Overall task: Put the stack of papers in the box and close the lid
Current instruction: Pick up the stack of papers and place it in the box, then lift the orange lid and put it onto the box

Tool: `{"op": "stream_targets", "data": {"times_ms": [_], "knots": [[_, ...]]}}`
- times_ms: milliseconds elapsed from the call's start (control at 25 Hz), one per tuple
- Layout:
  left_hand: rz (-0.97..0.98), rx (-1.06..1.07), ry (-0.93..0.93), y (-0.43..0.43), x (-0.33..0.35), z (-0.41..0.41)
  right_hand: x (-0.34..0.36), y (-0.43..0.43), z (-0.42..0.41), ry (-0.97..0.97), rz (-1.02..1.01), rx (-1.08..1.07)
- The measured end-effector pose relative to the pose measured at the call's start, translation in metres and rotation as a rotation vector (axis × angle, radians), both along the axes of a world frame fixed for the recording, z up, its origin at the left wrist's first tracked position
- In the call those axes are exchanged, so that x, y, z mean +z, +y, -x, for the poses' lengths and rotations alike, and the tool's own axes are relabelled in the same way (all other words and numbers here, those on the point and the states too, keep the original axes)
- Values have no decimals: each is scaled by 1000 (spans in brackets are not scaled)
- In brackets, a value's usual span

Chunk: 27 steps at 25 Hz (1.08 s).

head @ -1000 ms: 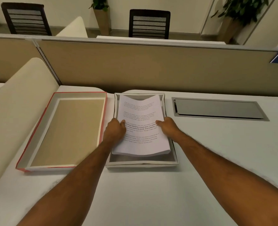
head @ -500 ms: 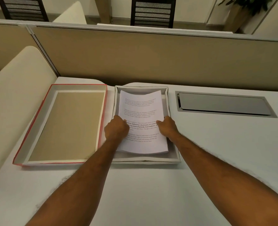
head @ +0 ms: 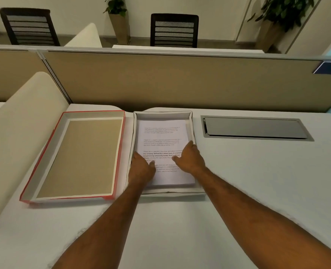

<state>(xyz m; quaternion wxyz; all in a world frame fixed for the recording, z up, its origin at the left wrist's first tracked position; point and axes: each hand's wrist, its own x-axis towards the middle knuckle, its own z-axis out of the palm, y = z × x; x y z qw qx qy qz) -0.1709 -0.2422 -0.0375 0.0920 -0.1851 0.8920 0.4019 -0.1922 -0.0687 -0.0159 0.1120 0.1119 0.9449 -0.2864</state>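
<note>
White papers (head: 161, 136) lie flat inside the box (head: 193, 133), which sits at the back edge of the desk (head: 257, 181), near its middle. Both hands rest on the lower half of the top sheet. The left hand (head: 141, 168) lies palm down by the box's left wall, fingers loose. The right hand (head: 189, 158) is spread flat by the right wall, gripping nothing. Just left of the box, the red-edged lid (head: 44, 156) lies inside-up, off the box.
</note>
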Motion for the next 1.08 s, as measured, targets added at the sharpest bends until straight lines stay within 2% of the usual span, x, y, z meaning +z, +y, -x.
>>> {"op": "stream_targets", "data": {"times_ms": [80,160,520,840,1080], "knots": [[44,-89,52,5,4,-5,8,7,-4,125,-144,84],[142,-187,120,9,6,-11,13,14,-8,169,-196,128],[443,-429,216,-19,11,-58,5,24,-70,164,-190,235],[559,-415,145,-63,-4,-116,-10,18,-133,212,-195,289],[562,-373,139,-97,-1,-127,-12,-13,-139,213,-199,357]]}}
